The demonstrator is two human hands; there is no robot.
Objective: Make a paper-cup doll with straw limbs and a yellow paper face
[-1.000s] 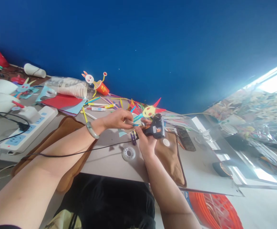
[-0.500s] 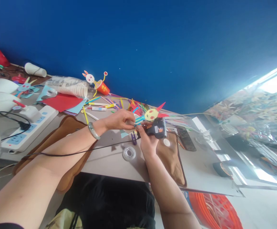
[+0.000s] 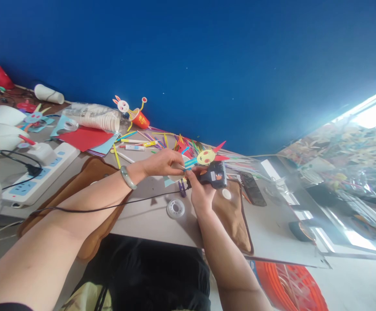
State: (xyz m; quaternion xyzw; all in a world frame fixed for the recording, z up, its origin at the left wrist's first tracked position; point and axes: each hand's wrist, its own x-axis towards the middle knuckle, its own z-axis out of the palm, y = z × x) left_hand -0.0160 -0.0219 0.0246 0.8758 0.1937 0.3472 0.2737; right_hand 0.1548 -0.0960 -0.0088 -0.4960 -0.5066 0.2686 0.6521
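Note:
In front of me my left hand [image 3: 163,163] pinches a craft figure at its white paper cup [image 3: 175,177], which my fingers partly cover. Blue strips [image 3: 191,162] reach from the cup towards a yellow paper face [image 3: 206,157] with red pointed ears. My right hand [image 3: 201,192] is closed round a black hot glue gun [image 3: 219,176], and its thumb and fingertips meet the figure beside my left fingers. The gun's cord [image 3: 110,207] runs left across my forearm. What lies exactly between the fingertips is hidden.
A white tape spool [image 3: 175,208] lies near the front edge. A power strip [image 3: 42,177], brown cushions [image 3: 229,216], stacked paper cups [image 3: 102,123], a red-cup rabbit figure [image 3: 140,118], coloured sticks [image 3: 136,141] and a dark phone [image 3: 253,188] are around. An orange basket [image 3: 288,285] stands below.
The figure and both hands have shifted slightly to the right, and the yellow face sits a little lower. The glue gun has turned slightly. Both grips stay the same.

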